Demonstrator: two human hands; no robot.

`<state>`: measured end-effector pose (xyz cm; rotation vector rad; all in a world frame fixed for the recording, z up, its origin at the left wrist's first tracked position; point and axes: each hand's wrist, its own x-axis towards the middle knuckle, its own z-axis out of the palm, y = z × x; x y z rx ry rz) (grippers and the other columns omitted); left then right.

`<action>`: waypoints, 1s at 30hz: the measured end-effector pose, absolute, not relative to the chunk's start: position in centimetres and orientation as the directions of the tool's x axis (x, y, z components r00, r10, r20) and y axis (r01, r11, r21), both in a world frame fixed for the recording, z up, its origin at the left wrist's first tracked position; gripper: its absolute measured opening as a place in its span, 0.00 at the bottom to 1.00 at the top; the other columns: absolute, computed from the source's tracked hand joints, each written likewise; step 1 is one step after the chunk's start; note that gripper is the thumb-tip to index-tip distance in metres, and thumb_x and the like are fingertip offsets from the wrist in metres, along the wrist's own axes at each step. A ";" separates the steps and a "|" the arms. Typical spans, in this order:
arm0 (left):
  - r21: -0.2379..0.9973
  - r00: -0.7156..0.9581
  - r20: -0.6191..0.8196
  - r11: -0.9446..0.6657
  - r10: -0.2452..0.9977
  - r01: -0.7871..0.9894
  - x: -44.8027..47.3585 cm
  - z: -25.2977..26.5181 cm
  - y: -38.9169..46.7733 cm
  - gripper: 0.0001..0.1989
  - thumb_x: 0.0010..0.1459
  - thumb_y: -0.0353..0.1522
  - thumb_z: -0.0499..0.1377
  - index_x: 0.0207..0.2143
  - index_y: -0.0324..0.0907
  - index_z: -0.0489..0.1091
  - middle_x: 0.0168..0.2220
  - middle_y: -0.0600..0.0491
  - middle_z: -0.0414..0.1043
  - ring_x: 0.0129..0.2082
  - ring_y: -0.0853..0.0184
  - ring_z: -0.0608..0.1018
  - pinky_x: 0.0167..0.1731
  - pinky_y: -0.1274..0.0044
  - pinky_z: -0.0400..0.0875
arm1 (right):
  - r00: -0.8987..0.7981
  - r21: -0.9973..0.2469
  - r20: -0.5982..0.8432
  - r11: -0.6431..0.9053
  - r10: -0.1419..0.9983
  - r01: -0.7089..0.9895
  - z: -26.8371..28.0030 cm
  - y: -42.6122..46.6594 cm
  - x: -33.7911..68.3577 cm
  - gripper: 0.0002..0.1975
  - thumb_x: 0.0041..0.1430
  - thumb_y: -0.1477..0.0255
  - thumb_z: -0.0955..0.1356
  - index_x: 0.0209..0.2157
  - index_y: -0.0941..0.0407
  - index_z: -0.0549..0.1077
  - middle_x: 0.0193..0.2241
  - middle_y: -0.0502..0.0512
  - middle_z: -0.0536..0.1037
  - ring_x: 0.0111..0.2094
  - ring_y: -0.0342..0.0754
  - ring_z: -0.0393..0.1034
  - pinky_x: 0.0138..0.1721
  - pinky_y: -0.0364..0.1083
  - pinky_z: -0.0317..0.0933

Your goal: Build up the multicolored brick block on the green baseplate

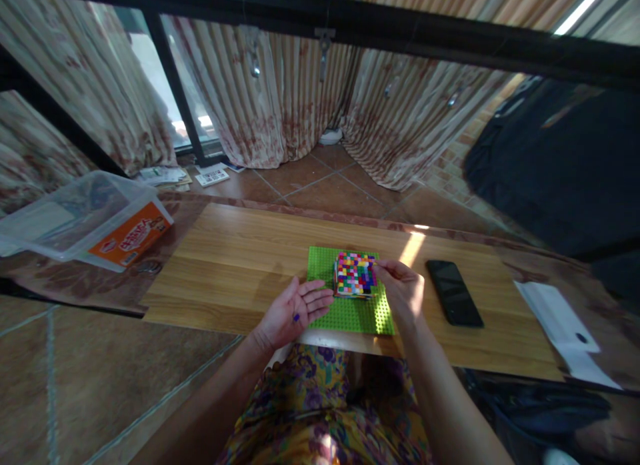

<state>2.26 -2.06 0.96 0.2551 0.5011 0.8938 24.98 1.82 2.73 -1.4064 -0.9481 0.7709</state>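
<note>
Palm up and open, my left hand (pixel 293 313) has its fingers stretched toward the block, and a small dark blue or purple brick (pixel 297 317) lies loose on the palm. A many-coloured block of small building bricks (pixel 356 275) stands on a green studded baseplate (pixel 325 323). At the block's upper right corner, my right hand (pixel 403 288) has thumb and forefinger pinched together. Whatever is between those fingertips is too small to make out.
The wooden board (pixel 225 265) carries the baseplate and a black phone (pixel 454 293) on the right. Beyond its right end lies a white box-like piece (pixel 557 318). A clear plastic bin (pixel 100 198) with an orange label stands at left. Curtains (pixel 280 105) hang behind.
</note>
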 end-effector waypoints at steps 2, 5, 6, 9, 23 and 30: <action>0.414 0.522 -0.311 0.608 0.794 -0.678 2.3 1.0 -2.1 0.25 0.65 0.44 0.43 0.46 0.34 0.71 0.43 0.39 0.76 0.44 0.61 0.78 0.51 0.67 0.64 | 0.449 -0.994 0.086 0.048 0.889 0.094 2.7 2.0 25.0 0.13 0.38 0.65 0.75 0.27 0.59 0.78 0.25 0.55 0.80 0.26 0.48 0.74 0.32 0.48 0.71; 0.415 0.519 -0.317 0.608 0.794 -0.677 2.3 1.1 -2.1 0.25 0.65 0.44 0.43 0.46 0.35 0.71 0.43 0.40 0.76 0.44 0.61 0.77 0.51 0.67 0.64 | 0.450 -0.994 0.087 0.048 0.889 0.097 2.9 2.0 25.0 0.13 0.38 0.66 0.75 0.27 0.59 0.79 0.25 0.55 0.81 0.27 0.48 0.75 0.32 0.49 0.71; 0.415 0.517 -0.318 0.607 0.795 -0.678 2.3 1.1 -2.1 0.25 0.65 0.44 0.43 0.46 0.35 0.71 0.43 0.40 0.76 0.44 0.61 0.77 0.51 0.67 0.64 | 0.451 -0.993 0.089 0.047 0.888 0.105 3.0 2.0 25.0 0.12 0.38 0.66 0.75 0.27 0.59 0.79 0.25 0.54 0.81 0.27 0.48 0.75 0.33 0.48 0.71; 0.418 0.513 -0.323 0.606 0.796 -0.677 2.3 1.1 -2.1 0.26 0.66 0.44 0.42 0.46 0.35 0.71 0.43 0.40 0.76 0.44 0.61 0.77 0.51 0.68 0.64 | 0.448 -0.988 0.106 0.042 0.888 0.150 3.2 2.1 25.0 0.11 0.39 0.67 0.75 0.26 0.58 0.79 0.24 0.53 0.80 0.27 0.48 0.75 0.33 0.48 0.71; 0.412 0.519 -0.319 0.609 0.793 -0.678 2.3 0.9 -2.1 0.26 0.66 0.44 0.42 0.46 0.34 0.71 0.43 0.40 0.76 0.43 0.61 0.78 0.50 0.68 0.65 | 0.382 -0.984 0.132 0.072 0.915 0.166 2.7 2.4 25.5 0.12 0.41 0.65 0.75 0.27 0.58 0.79 0.25 0.53 0.80 0.28 0.48 0.75 0.33 0.48 0.71; 0.414 0.529 -0.304 0.610 0.792 -0.676 2.3 0.7 -2.0 0.25 0.65 0.44 0.44 0.46 0.35 0.71 0.44 0.40 0.76 0.43 0.62 0.78 0.51 0.68 0.65 | 0.342 -0.986 0.104 0.052 0.934 0.157 2.8 2.6 25.8 0.14 0.39 0.62 0.75 0.27 0.58 0.79 0.25 0.55 0.80 0.26 0.47 0.74 0.31 0.47 0.71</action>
